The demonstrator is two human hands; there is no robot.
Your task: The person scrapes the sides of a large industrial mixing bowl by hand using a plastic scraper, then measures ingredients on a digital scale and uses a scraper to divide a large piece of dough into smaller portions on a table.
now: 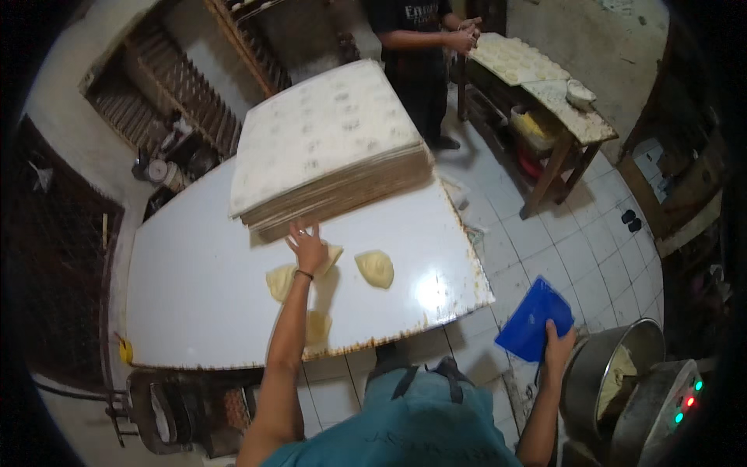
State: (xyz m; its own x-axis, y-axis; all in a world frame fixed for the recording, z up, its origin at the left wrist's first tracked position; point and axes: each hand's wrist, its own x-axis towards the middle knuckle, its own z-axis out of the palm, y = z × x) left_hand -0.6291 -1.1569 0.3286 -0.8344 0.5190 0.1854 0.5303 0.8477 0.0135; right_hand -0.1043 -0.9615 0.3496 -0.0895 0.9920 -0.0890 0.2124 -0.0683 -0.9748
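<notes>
My left hand [309,248] reaches over the white table [192,280], fingers spread near the stack's front edge, its palm over or against a dough piece [334,257]. Whether it touches that dough cannot be told. Another dough piece [281,282] lies left of my wrist, and a third [375,269] lies to the right. A yellowish flat piece [318,327] is partly behind my forearm. My right hand [558,344] grips a blue plastic sheet or scraper [534,321] beyond the table's right corner, beside the metal mixer bowl [636,344].
A tall stack of floured boards [327,134] stands on the table's far side. A co-worker [417,58] handles something at a wooden side table [595,131] with a tray of dough rounds [513,58]. The bowl holds dough [615,379]; a machine panel with lights [686,403] adjoins it.
</notes>
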